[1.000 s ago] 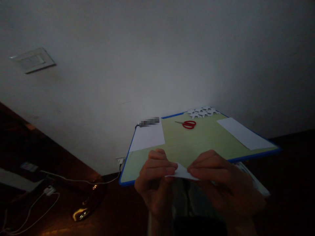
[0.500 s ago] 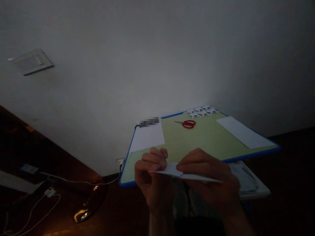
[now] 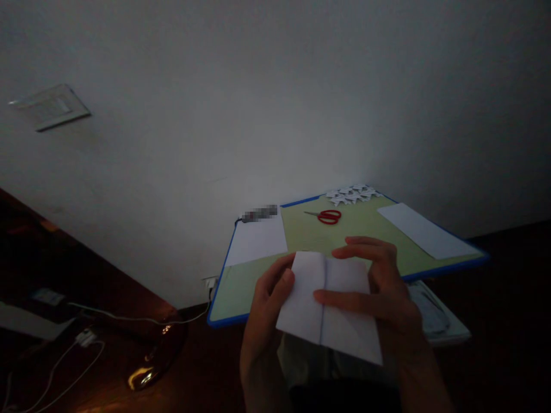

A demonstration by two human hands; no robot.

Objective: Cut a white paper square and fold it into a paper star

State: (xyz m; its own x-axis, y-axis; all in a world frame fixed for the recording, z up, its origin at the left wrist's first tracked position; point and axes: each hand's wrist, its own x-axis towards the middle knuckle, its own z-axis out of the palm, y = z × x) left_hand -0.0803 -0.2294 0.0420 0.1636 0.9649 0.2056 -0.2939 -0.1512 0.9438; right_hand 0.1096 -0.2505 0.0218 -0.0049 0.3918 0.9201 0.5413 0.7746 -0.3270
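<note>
- The white paper (image 3: pixel 299 307) is held in the air at the table's (image 3: pixel 307 238) near edge; its crease (image 3: pixel 321 327) points away from the person, but long axis is unclear.
- The left hand (image 3: pixel 269 304) pinches the left side, thumb above, fingers partly hidden behind.
- The right hand (image 3: pixel 390 292) spreads its fingers; thumb is hidden, so gripping I cannot tell.

The creased paper (image 3: pixel 350 330) hides part of the left hand (image 3: pixel 264 312) and part of the right hand (image 3: pixel 390 292); both forearms are cut off by the lower edge. Pixelation obscures the object (image 3: pixel 259 214) at the table's (image 3: pixel 447 267) far left. The folded paper pieces (image 3: pixel 352 195) are too small for their creases to be distinguished. White cables (image 3: pixel 54 370) leave the frame at lower left.
</note>
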